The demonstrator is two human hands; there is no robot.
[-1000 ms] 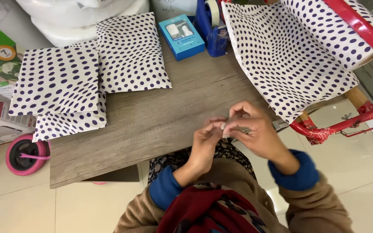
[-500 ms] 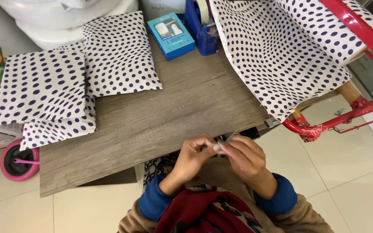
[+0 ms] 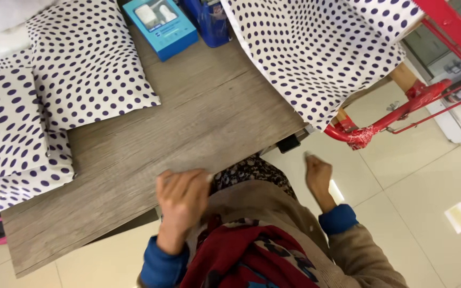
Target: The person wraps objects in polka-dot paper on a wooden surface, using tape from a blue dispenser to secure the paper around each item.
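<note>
My left hand (image 3: 182, 201) rests at the front edge of the grey wooden table (image 3: 198, 128). Its fingers are curled, and motion blur hides whether anything is in them. My right hand (image 3: 318, 177) is raised over the tiled floor to the right of the table, apart from the left. Its fingertips are pinched on a small pale piece (image 3: 308, 156), too blurred to identify. Both forearms wear blue cuffs under tan sleeves.
White bags with dark dots lie stacked at the left (image 3: 12, 133) and beside them (image 3: 89, 64). A larger dotted bag (image 3: 316, 48) hangs over the table's right end. A blue box (image 3: 160, 25) and a blue tape dispenser (image 3: 209, 18) stand at the back, with a red metal frame (image 3: 412, 101) at the right.
My hands were together over my lap, working a small thing between the fingertips. They have come apart: the left went to the table edge, the right swung out to the right.
</note>
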